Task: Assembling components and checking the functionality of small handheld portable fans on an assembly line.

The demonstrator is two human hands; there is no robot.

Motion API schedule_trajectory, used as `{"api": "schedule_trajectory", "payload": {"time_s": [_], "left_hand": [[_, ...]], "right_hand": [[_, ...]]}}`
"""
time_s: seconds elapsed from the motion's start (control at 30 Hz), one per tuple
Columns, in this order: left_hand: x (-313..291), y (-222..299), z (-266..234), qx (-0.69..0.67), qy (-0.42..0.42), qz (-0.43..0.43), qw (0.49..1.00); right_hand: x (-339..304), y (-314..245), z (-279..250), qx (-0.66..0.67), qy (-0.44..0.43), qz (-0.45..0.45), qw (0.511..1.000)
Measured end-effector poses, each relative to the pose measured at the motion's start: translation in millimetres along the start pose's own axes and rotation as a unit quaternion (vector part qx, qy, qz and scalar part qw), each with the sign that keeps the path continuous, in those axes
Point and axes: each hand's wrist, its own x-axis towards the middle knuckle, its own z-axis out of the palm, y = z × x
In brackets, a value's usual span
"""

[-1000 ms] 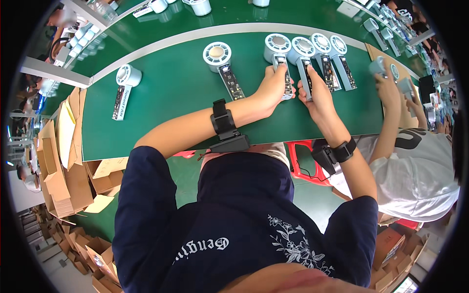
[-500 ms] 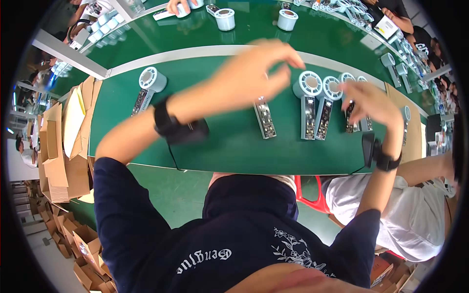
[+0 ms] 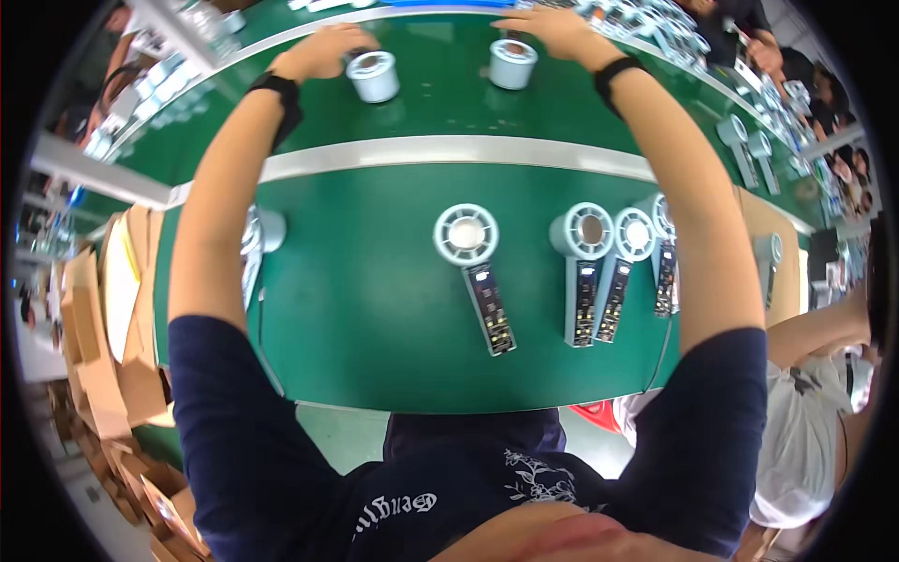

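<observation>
Green bench matting (image 3: pixel 375 318) fills the view, split by a pale strip. Both arms stretch to twelve o'clock: the left hand (image 3: pixel 323 51) curls loosely over a white ring-shaped fan head (image 3: pixel 373 77), touching its far rim; the right hand (image 3: pixel 548 28) lies flat and open just behind a second fan head (image 3: pixel 512 64), seemingly not gripping. This looks like the pick-up step; closing the fingers and drawing both heads back would follow. Nearer, at centre, lie four handled fans (image 3: pixel 473 267); more lie partly hidden at three and nine o'clock.
</observation>
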Motion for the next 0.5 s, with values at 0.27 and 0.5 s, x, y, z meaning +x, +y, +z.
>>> {"api": "schedule_trajectory", "payload": {"time_s": [0.27,0.5], "left_hand": [[-34.8,-8.7,-4.6,-0.130,-0.106,-0.100,0.981],[-37.0,52.2,-31.0,-0.289,-0.239,-0.308,0.874]], "right_hand": [[29.5,-21.3,6.5,-0.020,-0.163,0.066,0.984],[-1.8,-9.0,22.0,0.584,-0.299,0.295,0.694]]}}
